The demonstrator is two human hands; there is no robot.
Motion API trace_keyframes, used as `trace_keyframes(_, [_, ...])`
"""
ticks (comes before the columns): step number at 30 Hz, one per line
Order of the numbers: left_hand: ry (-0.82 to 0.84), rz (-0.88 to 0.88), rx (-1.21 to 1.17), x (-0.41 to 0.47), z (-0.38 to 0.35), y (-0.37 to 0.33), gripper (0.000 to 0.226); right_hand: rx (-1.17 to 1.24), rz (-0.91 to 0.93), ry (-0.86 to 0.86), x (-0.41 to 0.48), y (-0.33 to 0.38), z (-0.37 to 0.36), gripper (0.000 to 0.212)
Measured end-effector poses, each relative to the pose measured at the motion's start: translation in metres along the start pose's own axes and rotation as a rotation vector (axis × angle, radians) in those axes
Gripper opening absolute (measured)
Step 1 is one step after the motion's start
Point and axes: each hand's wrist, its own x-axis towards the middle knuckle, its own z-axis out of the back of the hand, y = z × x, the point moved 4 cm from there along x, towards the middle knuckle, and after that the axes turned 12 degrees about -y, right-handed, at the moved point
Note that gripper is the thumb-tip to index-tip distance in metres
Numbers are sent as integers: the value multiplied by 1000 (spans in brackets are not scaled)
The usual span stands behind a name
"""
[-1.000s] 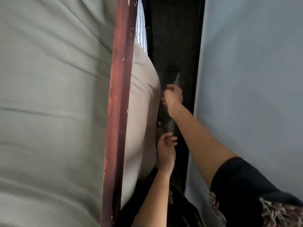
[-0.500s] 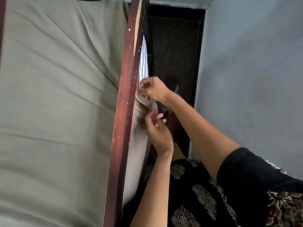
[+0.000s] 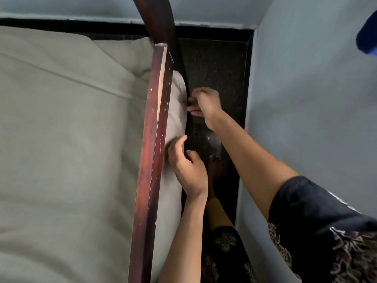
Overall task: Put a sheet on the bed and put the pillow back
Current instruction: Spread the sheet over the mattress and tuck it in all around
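Note:
A grey-green sheet (image 3: 67,139) covers the bed and hangs over its right side (image 3: 175,111), past a dark red wooden rail (image 3: 152,139). My left hand (image 3: 187,170) presses against the hanging sheet just right of the rail, thumb up and fingers partly curled. Farther along, my right hand (image 3: 204,103) pinches the sheet's edge at the bed's side. No pillow is in view.
A narrow strip of dark floor (image 3: 216,78) runs between the bed and a blue-grey wall (image 3: 306,119). My bare foot (image 3: 214,168) stands in that gap. A dark red post (image 3: 157,19) rises at the bed's far corner.
The camera has tilted up, showing the bed's far corner and the back wall. Both hands have shifted along the hanging sheet edge; the striped mattress patch seen earlier is now covered.

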Motion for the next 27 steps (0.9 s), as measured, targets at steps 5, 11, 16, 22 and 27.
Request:
trace_keyframes(5, [164,315,-136,6,-18,2,32,-30,57,123,7,25,-30,36])
trace_keyframes(11, [235,961,-255,6,-41,23,37,-63,-46,-70,37,24,-23,27])
trace_keyframes(16, [138,1551,-449,-10,-62,64,50,-127,-105,-39,54,26,-39,23])
trace_keyframes(22, [-188,1664,-738,-19,-62,102,42,-144,-118,11,73,11,-50,26])
trace_keyframes(27, [-243,1586,-960,-18,-68,125,18,-158,-142,61,87,5,-48,28])
